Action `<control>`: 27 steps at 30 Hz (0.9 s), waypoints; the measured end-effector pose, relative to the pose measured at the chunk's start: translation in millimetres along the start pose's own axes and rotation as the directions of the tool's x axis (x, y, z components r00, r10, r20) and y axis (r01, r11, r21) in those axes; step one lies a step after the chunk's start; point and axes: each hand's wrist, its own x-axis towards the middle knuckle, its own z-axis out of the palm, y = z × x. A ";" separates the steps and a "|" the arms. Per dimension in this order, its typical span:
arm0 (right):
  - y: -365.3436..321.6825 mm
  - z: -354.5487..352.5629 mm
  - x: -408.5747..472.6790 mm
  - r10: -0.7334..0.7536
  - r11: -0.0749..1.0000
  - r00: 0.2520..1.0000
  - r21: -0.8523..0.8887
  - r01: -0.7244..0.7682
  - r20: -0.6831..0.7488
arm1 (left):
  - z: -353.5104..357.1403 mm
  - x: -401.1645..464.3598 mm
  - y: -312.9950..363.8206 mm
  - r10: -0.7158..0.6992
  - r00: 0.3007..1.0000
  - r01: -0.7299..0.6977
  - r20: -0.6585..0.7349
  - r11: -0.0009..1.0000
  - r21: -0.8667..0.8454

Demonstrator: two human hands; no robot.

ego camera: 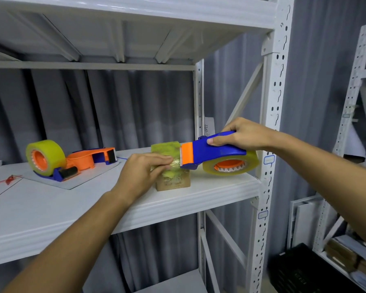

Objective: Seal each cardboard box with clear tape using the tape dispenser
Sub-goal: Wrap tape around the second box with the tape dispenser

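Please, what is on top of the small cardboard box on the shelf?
Crumpled yellowish clear tape covers the top of the cardboard box. The left hand pinches tape at its front, hiding part of it. The right hand grips the tape dispenser at its right edge.

We found nothing readable: the paper slip [209, 126] just beyond the right hand [244, 135] bore one blurred character, and the upright's blue-edged tags [269, 159] were illegible.
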 end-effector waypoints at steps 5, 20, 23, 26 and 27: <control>4.0 4.8 1.6 0.032 0.999 0.999 0.006 -0.032 -0.011 | 9.9 4.2 -10.5 0.034 0.999 -0.032 -0.018 0.997 0.072; 15.5 7.8 6.5 0.065 0.991 0.998 0.121 -0.064 -0.004 | -31.0 22.0 -32.2 -0.196 0.800 0.422 0.567 0.856 -0.300; 17.2 8.6 7.0 0.062 0.991 0.998 0.120 -0.061 -0.008 | -30.4 25.6 -32.5 -0.190 0.797 0.422 0.573 0.855 -0.303; 18.0 9.5 7.7 0.065 0.991 0.998 0.119 -0.062 -0.017 | -22.3 20.7 -36.7 -0.179 0.859 0.350 0.480 0.889 -0.294; 17.8 9.6 7.7 0.064 0.991 0.998 0.117 -0.062 -0.019 | -19.7 17.9 -37.7 -0.197 0.880 0.339 0.432 0.897 -0.282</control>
